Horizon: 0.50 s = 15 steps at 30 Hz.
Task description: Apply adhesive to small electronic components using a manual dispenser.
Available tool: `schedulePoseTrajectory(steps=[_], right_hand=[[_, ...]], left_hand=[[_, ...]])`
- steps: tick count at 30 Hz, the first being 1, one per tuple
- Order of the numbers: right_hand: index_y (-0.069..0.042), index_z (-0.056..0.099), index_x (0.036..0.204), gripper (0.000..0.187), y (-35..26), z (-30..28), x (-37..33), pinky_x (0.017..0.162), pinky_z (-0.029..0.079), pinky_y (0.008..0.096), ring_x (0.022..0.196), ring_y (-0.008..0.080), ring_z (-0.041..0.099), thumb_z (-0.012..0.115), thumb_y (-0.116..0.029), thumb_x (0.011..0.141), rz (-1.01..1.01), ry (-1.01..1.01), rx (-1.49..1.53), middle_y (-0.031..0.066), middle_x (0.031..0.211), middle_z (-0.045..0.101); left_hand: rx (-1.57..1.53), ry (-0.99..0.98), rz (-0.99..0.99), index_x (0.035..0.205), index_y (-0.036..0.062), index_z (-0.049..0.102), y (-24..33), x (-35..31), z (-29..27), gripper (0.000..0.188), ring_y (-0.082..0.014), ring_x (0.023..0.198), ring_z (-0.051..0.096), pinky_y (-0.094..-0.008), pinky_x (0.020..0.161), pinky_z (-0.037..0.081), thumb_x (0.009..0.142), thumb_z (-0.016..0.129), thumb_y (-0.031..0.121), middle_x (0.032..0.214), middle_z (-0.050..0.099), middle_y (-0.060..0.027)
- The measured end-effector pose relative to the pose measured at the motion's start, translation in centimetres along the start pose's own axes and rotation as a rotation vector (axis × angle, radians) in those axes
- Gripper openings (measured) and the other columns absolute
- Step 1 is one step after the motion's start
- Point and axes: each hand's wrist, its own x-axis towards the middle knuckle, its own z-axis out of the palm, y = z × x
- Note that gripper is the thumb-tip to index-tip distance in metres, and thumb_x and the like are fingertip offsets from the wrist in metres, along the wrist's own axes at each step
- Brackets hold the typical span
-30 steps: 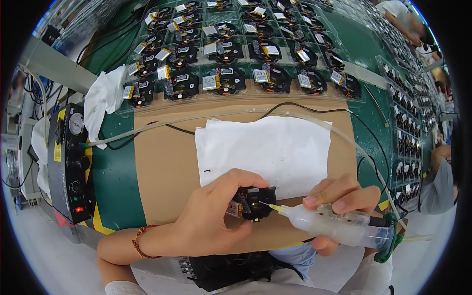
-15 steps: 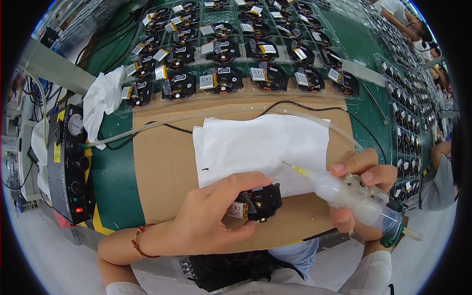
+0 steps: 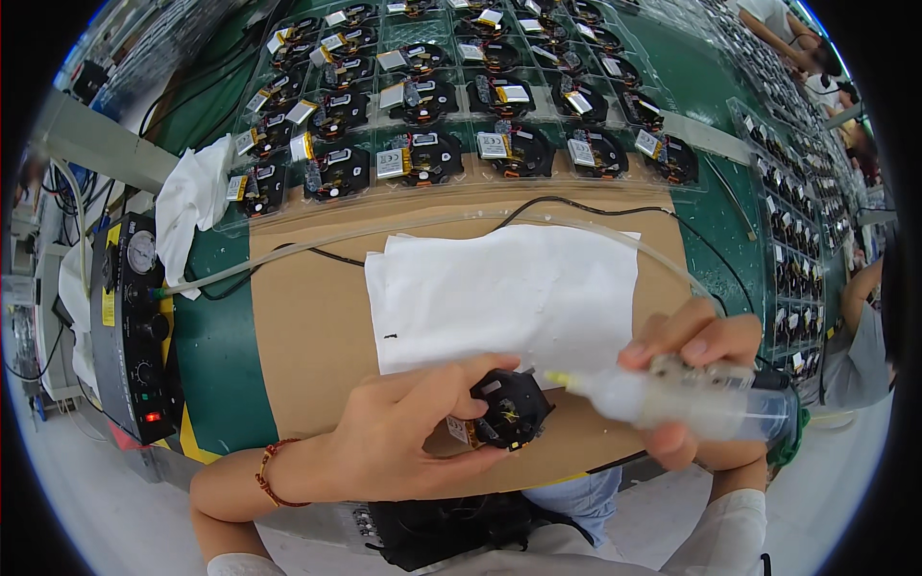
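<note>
Between the thumb and fingers of my left hand (image 3: 401,422) is a round black electronic module (image 3: 515,411), tilted so that its inner side shows. A silver battery (image 3: 459,430) pokes out beside it, partly hidden by my fingers. My right hand (image 3: 693,360) is wrapped round a clear dispensing syringe (image 3: 663,398) with whitish contents. Its yellow needle hub (image 3: 560,378) points left toward the module. The syringe is smeared by motion, and I cannot tell whether the needle touches the module. Under both lies a white paper sheet (image 3: 499,288) on brown cardboard (image 3: 307,355).
Clear trays (image 3: 423,182) of similar black modules with silver batteries fill the far side. More trays (image 3: 797,250) stand at the right. A black dispenser box (image 3: 134,336) with a gauge sits at left, its pale hose (image 3: 384,227) crossing the table. A crumpled white cloth (image 3: 192,197) lies near it.
The syringe has moved left and slightly down, bringing its tip close to the module. My left hand has turned the module, so more of its inner side shows and less of the battery.
</note>
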Motion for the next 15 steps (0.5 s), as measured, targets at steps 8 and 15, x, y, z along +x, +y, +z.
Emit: schedulePoseTrajectory(steps=[8,15], right_hand=[[-0.001,0.041,0.104,0.058,-0.9,0.0,-0.1,0.061,0.054,0.0314,0.075,0.0256,0.063,0.083,-0.011,0.064,0.049,-0.221,0.123,0.0188,0.092,0.052],[0.001,0.049,0.103,0.056,-0.5,0.7,-0.2,0.059,0.054,0.0329,0.074,0.0258,0.064,0.084,-0.01,0.061,-0.019,-0.252,0.115,0.0189,0.093,0.056]], left_hand=[[-0.137,0.015,-0.202,0.106,0.0005,0.05,0.3,-0.2,0.9,0.049,-0.0268,0.081,0.065,-0.0302,0.067,0.054,0.066,0.077,0.007,0.103,0.061,-0.0133],[-0.059,-0.006,-0.117,0.111,0.0007,0.049,0.3,-0.1,0.7,0.05,-0.0276,0.086,0.063,-0.0312,0.07,0.053,0.067,0.075,0.004,0.097,0.059,-0.0127]])
